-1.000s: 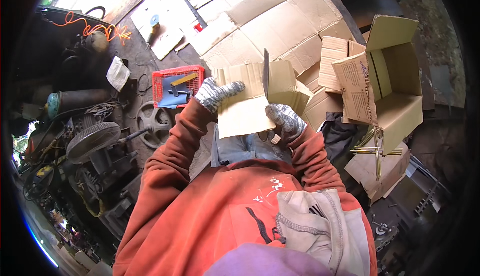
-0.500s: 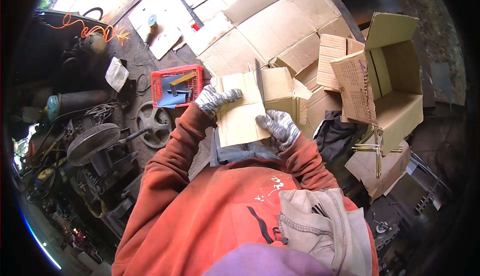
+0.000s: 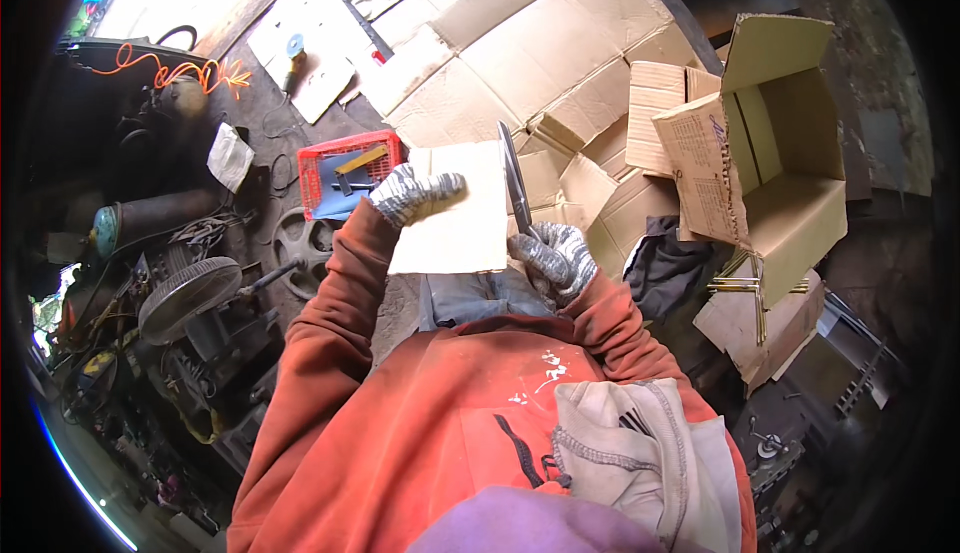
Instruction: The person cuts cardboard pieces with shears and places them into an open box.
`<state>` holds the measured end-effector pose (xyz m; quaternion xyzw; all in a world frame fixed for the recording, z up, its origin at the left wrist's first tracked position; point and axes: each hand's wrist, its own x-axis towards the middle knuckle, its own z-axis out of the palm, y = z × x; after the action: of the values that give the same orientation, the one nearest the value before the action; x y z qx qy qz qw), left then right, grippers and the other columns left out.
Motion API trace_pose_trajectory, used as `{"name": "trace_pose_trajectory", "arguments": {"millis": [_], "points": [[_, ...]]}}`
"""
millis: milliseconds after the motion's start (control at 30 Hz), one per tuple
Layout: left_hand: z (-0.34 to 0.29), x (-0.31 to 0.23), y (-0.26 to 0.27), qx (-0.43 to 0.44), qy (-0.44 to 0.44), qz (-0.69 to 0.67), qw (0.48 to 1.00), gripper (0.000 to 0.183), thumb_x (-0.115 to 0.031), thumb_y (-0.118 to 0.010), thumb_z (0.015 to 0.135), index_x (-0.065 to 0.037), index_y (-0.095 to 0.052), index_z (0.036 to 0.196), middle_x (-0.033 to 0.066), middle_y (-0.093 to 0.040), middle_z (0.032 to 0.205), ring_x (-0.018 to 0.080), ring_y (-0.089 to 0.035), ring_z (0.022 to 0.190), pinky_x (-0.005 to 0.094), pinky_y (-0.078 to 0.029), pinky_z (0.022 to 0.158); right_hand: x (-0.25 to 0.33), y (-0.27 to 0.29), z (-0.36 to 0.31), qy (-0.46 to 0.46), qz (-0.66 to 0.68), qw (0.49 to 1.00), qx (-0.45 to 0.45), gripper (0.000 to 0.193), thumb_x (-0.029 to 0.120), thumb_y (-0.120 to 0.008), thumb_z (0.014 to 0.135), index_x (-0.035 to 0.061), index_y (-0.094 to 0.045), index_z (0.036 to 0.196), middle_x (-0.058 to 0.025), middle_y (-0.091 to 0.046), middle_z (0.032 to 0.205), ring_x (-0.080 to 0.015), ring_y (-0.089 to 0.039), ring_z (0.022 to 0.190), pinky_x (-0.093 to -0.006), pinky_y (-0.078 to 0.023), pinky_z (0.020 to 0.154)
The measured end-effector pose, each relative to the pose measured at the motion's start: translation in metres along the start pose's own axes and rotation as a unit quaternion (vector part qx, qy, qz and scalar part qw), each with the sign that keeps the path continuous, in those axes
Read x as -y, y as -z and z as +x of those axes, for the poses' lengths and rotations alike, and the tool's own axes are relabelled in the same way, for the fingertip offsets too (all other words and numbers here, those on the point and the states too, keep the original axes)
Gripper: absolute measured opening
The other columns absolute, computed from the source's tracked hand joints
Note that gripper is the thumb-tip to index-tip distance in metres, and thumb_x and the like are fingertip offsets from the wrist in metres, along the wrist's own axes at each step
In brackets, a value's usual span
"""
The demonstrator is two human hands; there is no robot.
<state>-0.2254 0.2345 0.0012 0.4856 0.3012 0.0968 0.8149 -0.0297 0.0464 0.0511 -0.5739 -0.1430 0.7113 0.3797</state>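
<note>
My left hand, in a grey-and-white knit glove, grips a pale rectangular cardboard piece by its left side, thumb laid across its face. The gloved right hand is closed around a pair of long-bladed scissors, its handles hidden in the fingers. The blades point away from me, close together, just off the right edge of the cardboard piece. Beyond them lie folded cardboard flaps on the floor.
A red plastic basket with tools stands left of my left hand. Flattened cardboard covers the floor ahead. An open cardboard box stands at right. An angle grinder, a fan and a handwheel are at left.
The cardboard piece has moved left and tilted with my left hand. The scissor blades, apart around its right edge before, are now together and beside it.
</note>
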Motion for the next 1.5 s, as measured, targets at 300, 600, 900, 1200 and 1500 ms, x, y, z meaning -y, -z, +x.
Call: {"name": "trace_pose_trajectory", "arguments": {"millis": [300,600,900,1200,1500], "points": [[0.005,-0.012,-0.011,-0.226,0.018,-0.222,0.948,0.029,-0.008,-0.066,0.086,-0.003,-0.06,0.114,0.006,-0.065,0.102,0.0185,-0.063,0.094,0.0331,-0.052,0.086,-0.039,0.04,0.002,0.082,-0.07,0.973,-0.202,0.025,0.017,-0.079,0.078,0.0012,-0.061,0.086,-0.0016,-0.059,0.063,-0.0087,-0.051,0.048,-0.0249,-0.042,0.045],[0.022,0.007,-0.02,-0.31,-0.064,-0.343,0.884,0.045,-0.023,-0.064,0.089,-0.009,-0.049,0.129,0.0095,-0.061,0.117,0.0283,-0.061,0.101,0.0513,-0.053,0.079,-0.05,0.036,-0.033,0.12,-0.032,0.983,-0.135,0.029,0.015,-0.073,0.082,-0.0021,-0.056,0.098,-0.0056,-0.06,0.067,-0.0122,-0.057,0.054,-0.0276,-0.047,0.049],[0.032,-0.032,-0.055,-0.364,-0.173,-0.359,0.842,0.027,-0.013,-0.063,0.09,-0.01,-0.058,0.116,0.009,-0.063,0.102,0.0256,-0.063,0.089,0.045,-0.056,0.069,-0.039,-0.009,-0.026,0.025,-0.082,0.996,-0.016,0.036,0.027,-0.076,0.081,0.0009,-0.06,0.1,-0.0069,-0.062,0.069,-0.0122,-0.057,0.054,-0.0284,-0.048,0.05],[0.038,0.025,-0.092,-0.446,-0.019,-0.042,0.894,0.05,-0.034,-0.068,0.088,0.005,-0.061,0.118,0.0092,-0.067,0.106,0.0185,-0.062,0.088,0.0324,-0.049,0.077,-0.004,-0.024,0.019,0.041,-0.087,0.995,-0.031,0.048,0.039,-0.074,0.081,0.0002,-0.062,0.105,-0.0107,-0.065,0.071,-0.0195,-0.061,0.062,-0.0318,-0.05,0.059],[0.036,0.036,-0.093,-0.423,-0.059,-0.165,0.889,0.04,-0.028,-0.067,0.088,0.005,-0.064,0.11,0.011,-0.068,0.102,0.0193,-0.064,0.084,0.0328,-0.052,0.073,-0.013,-0.018,0.017,0.063,-0.135,0.984,-0.101,0.035,0.035,-0.071,0.084,0.0006,-0.066,0.088,-0.007,-0.064,0.066,-0.0126,-0.056,0.057,-0.0322,-0.046,0.055]]}}
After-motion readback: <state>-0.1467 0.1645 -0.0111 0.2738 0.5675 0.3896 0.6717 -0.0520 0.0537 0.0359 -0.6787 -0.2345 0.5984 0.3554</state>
